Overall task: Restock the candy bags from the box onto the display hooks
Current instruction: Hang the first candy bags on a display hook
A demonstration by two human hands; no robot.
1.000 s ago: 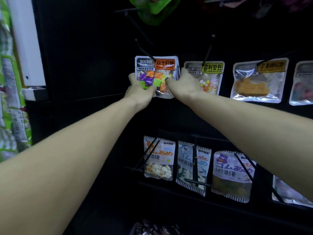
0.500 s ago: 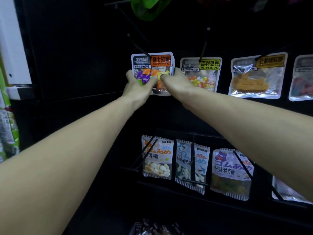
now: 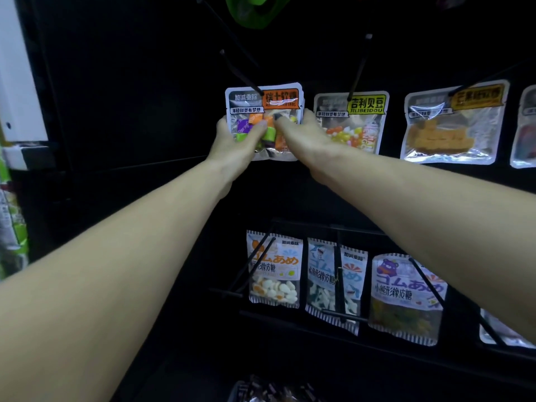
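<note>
A clear candy bag (image 3: pixel 262 103) with an orange label and purple, green and orange cubes hangs at a black display hook (image 3: pixel 242 75) on the dark rack. My left hand (image 3: pixel 236 146) grips its lower left side, thumb across the front. My right hand (image 3: pixel 301 134) grips its right side, thumb on the front beside the other thumb. Whether the hook passes fully through the bag's top I cannot tell. More bags seem stacked behind it. The box (image 3: pixel 269 391) with dark wrapped packs shows at the bottom edge.
To the right hang a jelly-bean bag (image 3: pixel 352 120), a bag of tan pieces (image 3: pixel 452 126) and another at the frame edge. A lower row holds three gummy bags (image 3: pixel 274 271) on hooks. A green bag (image 3: pixel 252 10) hangs above. A white post (image 3: pixel 17 68) stands at left.
Both hands stay on the orange-labelled bag at the hook. My thumbs have drawn closer together on its front, and the view has shifted slightly.
</note>
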